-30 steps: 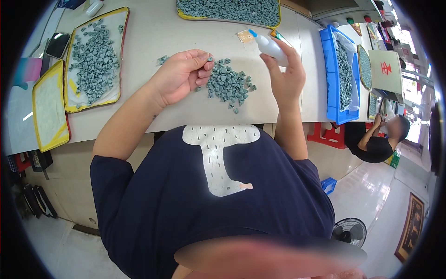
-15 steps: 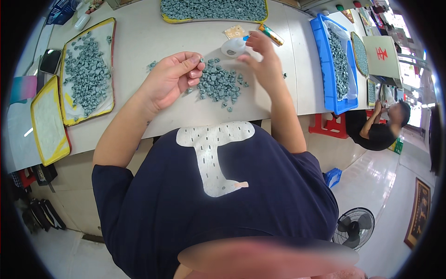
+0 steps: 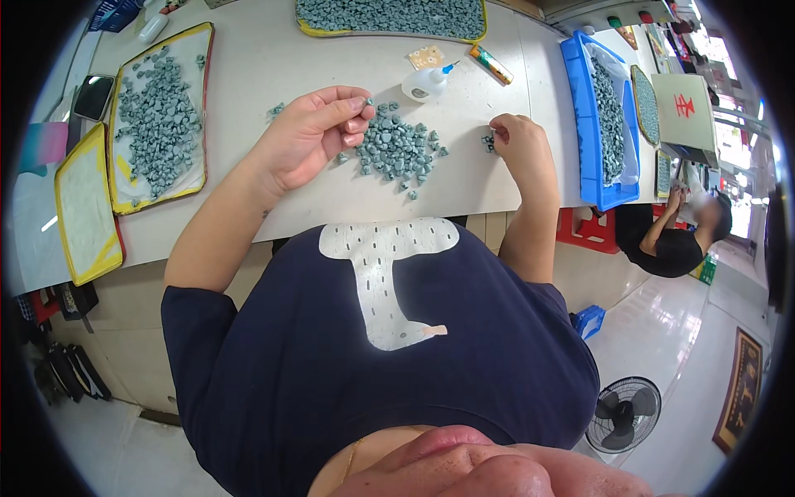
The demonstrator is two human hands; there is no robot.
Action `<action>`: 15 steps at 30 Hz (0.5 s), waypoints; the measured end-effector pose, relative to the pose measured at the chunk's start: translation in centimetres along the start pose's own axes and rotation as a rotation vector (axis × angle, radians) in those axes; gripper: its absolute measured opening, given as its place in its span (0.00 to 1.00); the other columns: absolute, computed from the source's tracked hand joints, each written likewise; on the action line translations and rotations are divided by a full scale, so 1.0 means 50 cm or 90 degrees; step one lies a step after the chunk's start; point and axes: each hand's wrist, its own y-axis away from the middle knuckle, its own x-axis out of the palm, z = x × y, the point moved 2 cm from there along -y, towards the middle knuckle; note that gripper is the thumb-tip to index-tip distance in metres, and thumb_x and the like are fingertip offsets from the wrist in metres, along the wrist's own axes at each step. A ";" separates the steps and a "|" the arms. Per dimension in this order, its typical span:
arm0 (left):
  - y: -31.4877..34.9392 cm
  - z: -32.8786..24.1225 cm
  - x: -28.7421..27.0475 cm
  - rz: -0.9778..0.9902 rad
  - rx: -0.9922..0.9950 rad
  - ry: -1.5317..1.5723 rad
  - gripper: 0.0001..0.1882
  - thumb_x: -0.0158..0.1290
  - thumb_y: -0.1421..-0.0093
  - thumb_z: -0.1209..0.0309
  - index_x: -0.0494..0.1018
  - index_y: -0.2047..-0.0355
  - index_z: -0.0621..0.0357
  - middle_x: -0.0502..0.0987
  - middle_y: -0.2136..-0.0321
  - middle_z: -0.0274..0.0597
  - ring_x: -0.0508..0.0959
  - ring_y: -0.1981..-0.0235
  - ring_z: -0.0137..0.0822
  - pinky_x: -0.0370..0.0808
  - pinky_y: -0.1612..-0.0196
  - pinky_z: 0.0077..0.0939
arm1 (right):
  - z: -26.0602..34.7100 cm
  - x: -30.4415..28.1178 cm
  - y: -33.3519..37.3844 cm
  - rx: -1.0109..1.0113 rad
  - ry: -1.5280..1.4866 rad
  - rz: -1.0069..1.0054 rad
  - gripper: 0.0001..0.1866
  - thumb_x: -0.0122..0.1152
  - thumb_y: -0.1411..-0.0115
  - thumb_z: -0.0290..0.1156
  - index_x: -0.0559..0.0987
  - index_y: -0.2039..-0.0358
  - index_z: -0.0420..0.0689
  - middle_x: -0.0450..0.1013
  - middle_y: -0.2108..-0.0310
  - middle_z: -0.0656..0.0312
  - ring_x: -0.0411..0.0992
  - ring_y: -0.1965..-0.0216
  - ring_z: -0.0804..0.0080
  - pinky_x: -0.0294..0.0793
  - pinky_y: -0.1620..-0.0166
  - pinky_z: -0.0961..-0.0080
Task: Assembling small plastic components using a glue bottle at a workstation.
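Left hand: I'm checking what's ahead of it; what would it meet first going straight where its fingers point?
Probably the pile of small grey-green pieces, which lies just past the left hand fingertips, though height above the table is unclear.

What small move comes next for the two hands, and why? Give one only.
Probably bring the left hand across to the right hand: its fingers pinch one small grey-green stone piece, while the right rests by a few set-apart pieces, away from the central pile.

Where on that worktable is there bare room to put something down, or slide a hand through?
Bare tabletop lies between the yellow-rimmed tray and the left hand, and along the near edge below the pile of grey-green pieces. Another strip runs between the right hand and the blue bin. Around the glue bottle it is crowded.
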 end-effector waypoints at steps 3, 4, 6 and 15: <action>0.005 -0.003 0.001 0.015 -0.002 0.009 0.09 0.50 0.38 0.76 0.69 0.59 0.67 0.73 0.66 0.42 0.68 0.72 0.25 0.69 0.67 0.19 | 0.010 0.001 -0.004 0.014 0.003 0.001 0.12 0.59 0.52 0.18 0.80 0.65 0.39 0.75 0.69 0.53 0.75 0.70 0.65 0.75 0.61 0.74; 0.007 -0.004 0.001 0.024 -0.004 0.012 0.09 0.50 0.38 0.76 0.70 0.59 0.67 0.73 0.66 0.42 0.68 0.72 0.25 0.69 0.67 0.19 | 0.014 -0.001 -0.005 0.015 -0.015 0.000 0.11 0.59 0.52 0.19 0.80 0.65 0.39 0.76 0.69 0.53 0.75 0.69 0.66 0.75 0.61 0.75; 0.010 -0.007 0.003 0.032 -0.004 0.015 0.09 0.50 0.38 0.75 0.70 0.59 0.67 0.73 0.66 0.42 0.68 0.72 0.25 0.69 0.67 0.19 | 0.024 -0.007 -0.006 0.017 -0.050 -0.004 0.10 0.59 0.50 0.19 0.80 0.65 0.39 0.76 0.68 0.55 0.76 0.68 0.68 0.75 0.61 0.77; 0.012 -0.004 0.014 0.056 -0.033 0.005 0.07 0.50 0.37 0.73 0.71 0.60 0.64 0.74 0.68 0.38 0.68 0.73 0.24 0.68 0.67 0.18 | 0.175 -0.007 0.006 -0.253 -0.418 -0.256 0.12 0.64 0.51 0.15 0.79 0.65 0.37 0.78 0.68 0.57 0.77 0.67 0.71 0.75 0.62 0.80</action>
